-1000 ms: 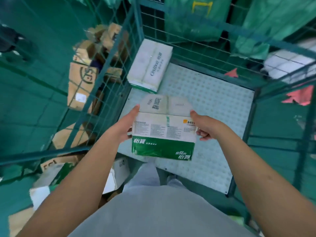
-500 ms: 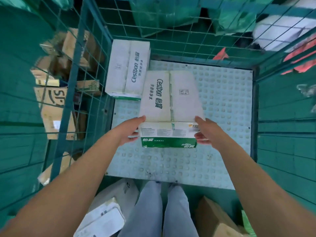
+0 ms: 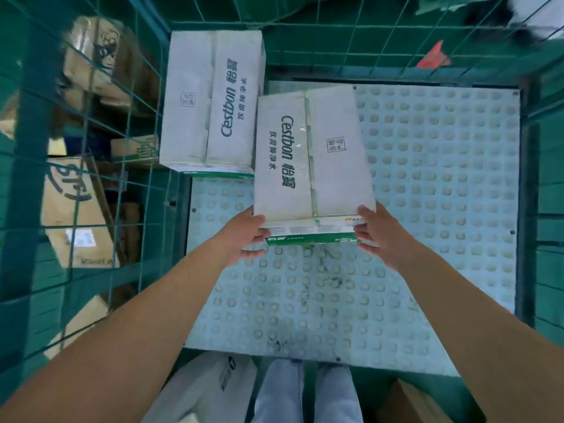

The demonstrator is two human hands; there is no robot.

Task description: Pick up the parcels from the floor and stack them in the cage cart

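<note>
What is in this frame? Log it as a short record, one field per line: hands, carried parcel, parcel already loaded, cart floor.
left hand: grips the near left corner of the held Cestbon carton
right hand: grips its near right corner
held Cestbon carton: white top up, over the cart floor
loaded Cestbon carton: in the far left corner, beside the held one
cart floor: pale studded panel inside green mesh walls

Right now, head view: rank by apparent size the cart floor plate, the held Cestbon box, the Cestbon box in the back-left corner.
1. Cart floor plate, clearly largest.
2-3. Held Cestbon box and corner Cestbon box look alike; same print, and the held one is nearer the camera, so no ranking.
</note>
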